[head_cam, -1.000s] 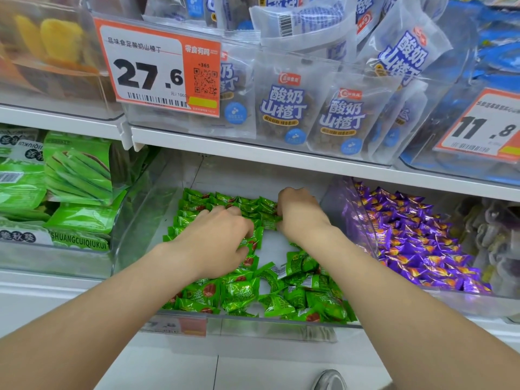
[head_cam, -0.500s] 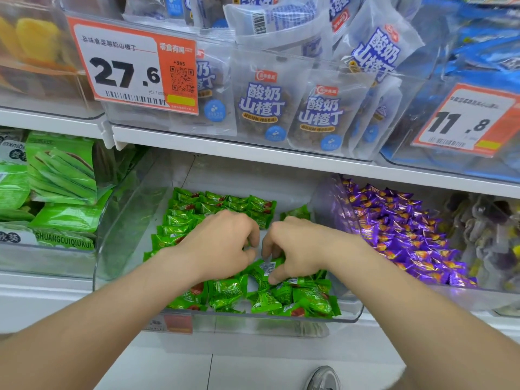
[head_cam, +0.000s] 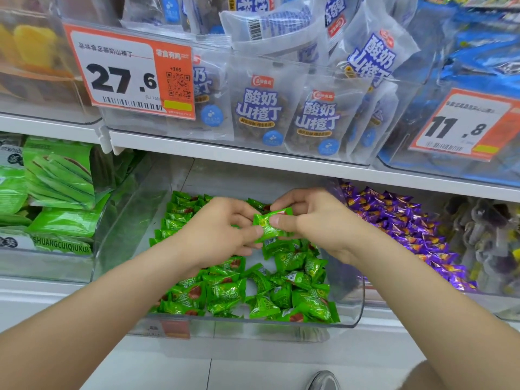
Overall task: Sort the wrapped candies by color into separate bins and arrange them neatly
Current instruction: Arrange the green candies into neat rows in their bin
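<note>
A clear plastic bin (head_cam: 353,311) on the lower shelf holds several green wrapped candies (head_cam: 253,294), some in tidy rows at the back left, the rest loose at the front. Above the bin's middle, my left hand (head_cam: 216,235) and my right hand (head_cam: 312,218) together pinch one green candy (head_cam: 268,225), lifted off the pile. To the right, a neighbouring clear bin holds purple wrapped candies (head_cam: 408,232).
Green snack packets (head_cam: 59,190) fill the bin on the left. The upper shelf edge (head_cam: 253,161) overhangs the bins, carrying clear bins of white-and-blue packets (head_cam: 261,108) and orange price tags (head_cam: 129,77). More mixed sweets (head_cam: 486,237) lie at far right.
Both hands came forward from the back rows, dipped into the loose pile, then rose holding one green candy between them.
</note>
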The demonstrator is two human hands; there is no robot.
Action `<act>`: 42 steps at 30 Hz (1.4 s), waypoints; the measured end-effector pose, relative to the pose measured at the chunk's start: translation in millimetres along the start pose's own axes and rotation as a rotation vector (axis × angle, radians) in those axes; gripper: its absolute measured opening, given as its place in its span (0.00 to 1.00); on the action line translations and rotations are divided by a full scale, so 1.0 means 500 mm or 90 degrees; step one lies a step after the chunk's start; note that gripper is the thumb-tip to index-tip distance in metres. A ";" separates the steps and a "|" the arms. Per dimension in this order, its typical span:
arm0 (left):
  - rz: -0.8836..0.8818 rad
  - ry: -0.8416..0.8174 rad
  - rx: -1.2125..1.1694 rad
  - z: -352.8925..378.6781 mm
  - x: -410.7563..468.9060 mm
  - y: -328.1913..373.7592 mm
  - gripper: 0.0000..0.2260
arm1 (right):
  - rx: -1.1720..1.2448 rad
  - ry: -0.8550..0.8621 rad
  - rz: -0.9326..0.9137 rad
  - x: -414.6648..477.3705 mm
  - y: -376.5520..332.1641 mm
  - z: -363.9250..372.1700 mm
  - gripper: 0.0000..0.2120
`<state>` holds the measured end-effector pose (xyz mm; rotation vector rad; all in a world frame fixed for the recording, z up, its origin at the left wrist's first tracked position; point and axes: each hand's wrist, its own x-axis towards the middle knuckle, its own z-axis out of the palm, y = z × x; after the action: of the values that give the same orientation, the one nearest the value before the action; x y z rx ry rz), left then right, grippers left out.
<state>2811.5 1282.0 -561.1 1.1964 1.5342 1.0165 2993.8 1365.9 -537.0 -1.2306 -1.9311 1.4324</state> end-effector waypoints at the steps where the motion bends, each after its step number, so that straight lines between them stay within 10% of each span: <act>1: -0.009 0.015 -0.025 -0.003 -0.002 0.000 0.12 | -0.011 -0.009 -0.011 0.000 0.000 0.000 0.08; 18: 0.152 0.129 0.621 -0.044 0.016 -0.043 0.10 | -0.710 0.065 -0.088 0.095 0.037 0.082 0.19; 35: 0.195 0.039 0.706 -0.043 0.016 -0.053 0.12 | -0.738 -0.020 0.066 0.069 0.026 0.061 0.29; 42: 0.223 0.043 0.701 -0.040 0.015 -0.057 0.11 | -0.749 -0.025 -0.007 0.061 0.026 0.050 0.15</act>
<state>2784.9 1282.3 -584.7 2.2457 2.0505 0.3442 2964.3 1379.5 -563.0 -1.5769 -2.8850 0.1657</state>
